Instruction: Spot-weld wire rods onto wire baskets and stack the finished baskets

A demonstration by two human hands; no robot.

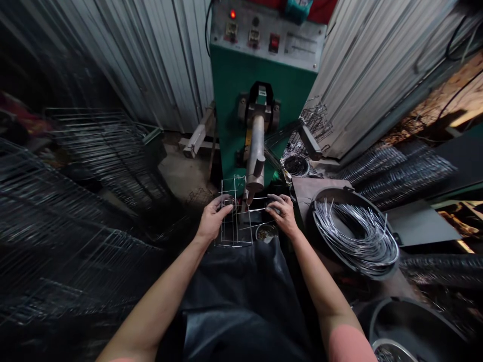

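My left hand [214, 217] is closed on the left side of a small wire frame [236, 236], a boxy grid of thin metal rods. To the right, my right hand [281, 215] pinches the end of a thin wire rod [257, 209] that runs leftward to the frame. The frame sits under the tip of the spot welder's electrode arm [256, 151], which reaches toward me from the green machine [230, 100]. Whether the electrode touches the wires I cannot tell. A small bowl [267, 232] with bits in it lies just below my right hand.
On the right, a round black tub [356, 234] holds a loop of bent wires. Below it stands another dark basin [418, 322]. Stacked wire racks [101, 156] fill the left side. The machine's control panel [267, 37] shows a lit red lamp. Corrugated metal walls [151, 55] rise behind.
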